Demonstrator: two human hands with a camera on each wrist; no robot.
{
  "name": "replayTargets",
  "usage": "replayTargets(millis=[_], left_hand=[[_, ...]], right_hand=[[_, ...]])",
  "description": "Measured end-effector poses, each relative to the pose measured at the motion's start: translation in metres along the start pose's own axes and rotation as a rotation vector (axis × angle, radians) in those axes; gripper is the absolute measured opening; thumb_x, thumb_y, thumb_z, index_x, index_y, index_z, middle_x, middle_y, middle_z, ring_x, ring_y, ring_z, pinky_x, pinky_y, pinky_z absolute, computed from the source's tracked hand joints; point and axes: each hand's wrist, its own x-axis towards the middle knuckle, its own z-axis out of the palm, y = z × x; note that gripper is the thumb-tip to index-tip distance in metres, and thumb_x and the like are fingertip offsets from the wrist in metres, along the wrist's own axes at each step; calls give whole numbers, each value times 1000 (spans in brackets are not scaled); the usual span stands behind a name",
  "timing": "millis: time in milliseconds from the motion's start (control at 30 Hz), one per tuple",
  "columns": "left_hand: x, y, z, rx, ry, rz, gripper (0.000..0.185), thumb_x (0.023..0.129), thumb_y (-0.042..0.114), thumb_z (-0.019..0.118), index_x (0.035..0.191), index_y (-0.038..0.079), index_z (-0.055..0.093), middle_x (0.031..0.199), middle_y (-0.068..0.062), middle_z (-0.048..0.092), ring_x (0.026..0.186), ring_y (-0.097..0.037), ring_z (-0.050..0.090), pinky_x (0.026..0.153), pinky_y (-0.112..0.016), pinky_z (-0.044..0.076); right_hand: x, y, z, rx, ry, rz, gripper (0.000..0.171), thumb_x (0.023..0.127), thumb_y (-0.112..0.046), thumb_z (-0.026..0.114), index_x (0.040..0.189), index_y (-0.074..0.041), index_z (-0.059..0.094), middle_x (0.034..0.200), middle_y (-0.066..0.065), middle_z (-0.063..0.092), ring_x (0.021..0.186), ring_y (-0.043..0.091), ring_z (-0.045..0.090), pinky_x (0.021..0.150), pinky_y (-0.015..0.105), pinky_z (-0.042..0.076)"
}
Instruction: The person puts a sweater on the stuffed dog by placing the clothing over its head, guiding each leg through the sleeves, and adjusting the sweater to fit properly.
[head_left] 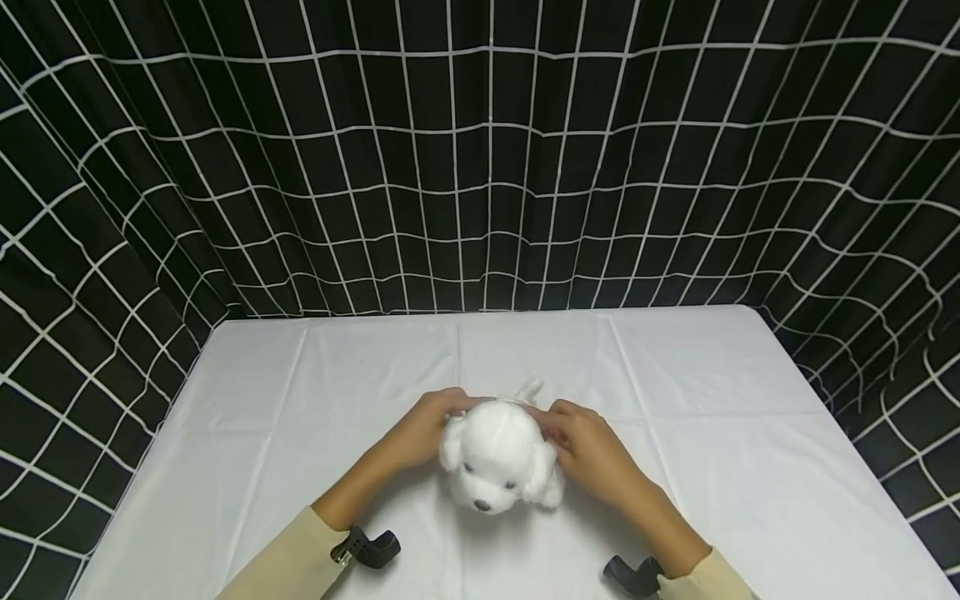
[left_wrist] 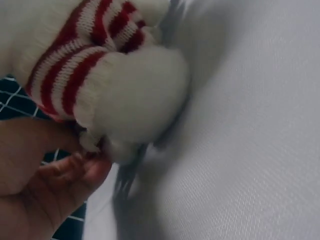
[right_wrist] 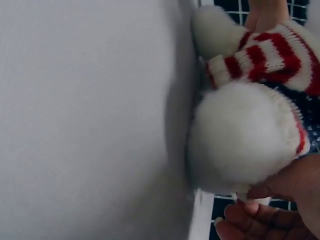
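Cream sleeve cuffs with black wrist mounts sit at the bottom edge of the head view, cut off by the frame. Ahead of them both hands hold a white plush toy dog (head_left: pixel 498 457) from its two sides: the left hand (head_left: pixel 422 429) curls its fingers round the dog's left flank, the right hand (head_left: pixel 588 446) round its right flank. Most of the fingertips are hidden behind the dog's head and floppy ears.

From the left wrist, fingers (left_wrist: pixel 75 172) pinch just under a fluffy white limb, next to a red-and-white striped knitted sweater (left_wrist: pixel 75 65) on the dog; the frame is blurred. From the right wrist, fingers (right_wrist: pixel 260 220) press beneath a round white limb beside the same sweater, whose full shape is cut off.

Beneath the dog lies a table covered in white cloth (head_left: pixel 712 400); the dog rests near its front middle. Behind the dog hangs a black curtain with a white grid (head_left: pixel 480 167).
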Motion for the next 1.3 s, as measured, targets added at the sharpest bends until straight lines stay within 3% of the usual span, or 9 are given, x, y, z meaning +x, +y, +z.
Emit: replayTargets(millis=[133, 333, 533, 633, 767, 867, 967, 1100, 1300], left_hand=[[3, -2, 1, 100, 11, 6, 35, 86, 14, 78, 121, 16, 75, 94, 2, 72, 88, -14, 65, 82, -31, 53], [2, -8, 3, 95, 28, -129, 20, 85, 11, 78, 106, 11, 79, 102, -1, 77, 96, -17, 72, 88, -31, 55], [4, -8, 4, 87, 36, -156, 24, 85, 2, 75, 109, 8, 78, 73, 1, 68, 66, -10, 55, 72, -28, 51], [2, -7, 6, 86, 26, -183, 22, 86, 2, 74, 107, 7, 76, 68, 4, 61, 64, -7, 49, 70, -26, 49], [-5, -1, 9, 45, 13, -240, 24, 90, 10, 72, 113, 5, 68, 68, 3, 59, 62, -7, 48, 63, -26, 46], [-12, 5, 10, -31, 1, -325, 31, 92, 16, 66, 119, 5, 60, 65, 3, 58, 55, -10, 46, 55, -27, 43], [-19, 8, 8, -79, 6, -383, 30, 90, 15, 64, 118, 5, 61, 63, 5, 61, 52, -10, 51, 52, -26, 43], [-22, 7, 4, -38, 42, -358, 26, 86, -1, 59, 111, 3, 66, 54, 6, 57, 46, -8, 48, 47, -22, 39], [-25, 3, 6, 104, 50, -312, 29, 80, -10, 55, 104, 5, 64, 56, 7, 52, 45, -6, 42, 43, -19, 33]], right_hand=[[5, 4, 5, -64, -31, 29, 35, 87, 1, 73, 121, -6, 74, 70, -5, 51, 62, 8, 40, 57, 26, 40], [3, 12, 11, 16, -82, 166, 31, 84, 7, 69, 112, -1, 76, 71, 0, 62, 60, 9, 44, 55, 26, 42], [7, 18, 11, 7, -30, 180, 28, 82, 10, 69, 107, 0, 77, 72, 5, 65, 58, 11, 43, 52, 25, 40], [8, 18, 13, 35, -55, 203, 24, 84, 7, 70, 106, 1, 77, 74, 4, 67, 57, 10, 44, 52, 24, 41], [3, 14, 14, 135, -117, 262, 22, 91, 0, 66, 111, 1, 76, 74, 1, 67, 55, 8, 45, 51, 24, 42], [-1, 12, 11, 188, -130, 284, 24, 95, -6, 64, 116, 1, 73, 76, 1, 68, 57, 9, 48, 55, 25, 45], [-3, 12, 6, 251, -151, 289, 33, 90, -2, 65, 122, 6, 68, 81, 1, 67, 65, 11, 55, 62, 27, 49], [-5, 15, 0, 269, -174, 285, 39, 82, 6, 65, 121, 11, 66, 75, 1, 64, 66, 12, 56, 59, 27, 49], [-6, 23, 6, 165, -149, 296, 27, 81, 4, 66, 107, 4, 73, 60, -5, 57, 50, 8, 46, 45, 24, 39]])
